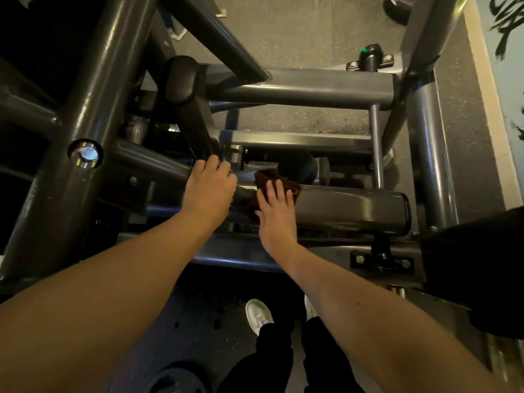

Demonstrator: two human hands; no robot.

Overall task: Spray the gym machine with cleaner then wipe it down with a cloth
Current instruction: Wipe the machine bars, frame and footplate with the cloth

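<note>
The gym machine (pixel 326 89) is a frame of dark grey steel tubes that fills the head view. A dark brown cloth (pixel 265 178) lies on a thick grey arm (pixel 351 207) of the machine at the centre. My right hand (pixel 276 211) presses flat on the cloth with straight, spread fingers. My left hand (pixel 209 185) sits just to the left, its fingers curled over a tube of the frame where several tubes meet. No spray bottle is in view.
A chrome pin end (pixel 85 155) sticks out of a tube at the left. A black rubber stop (pixel 371 56) with a green mark stands at the back. My white shoes (pixel 259 314) are on the dark floor below. A pale wall (pixel 493 131) runs along the right.
</note>
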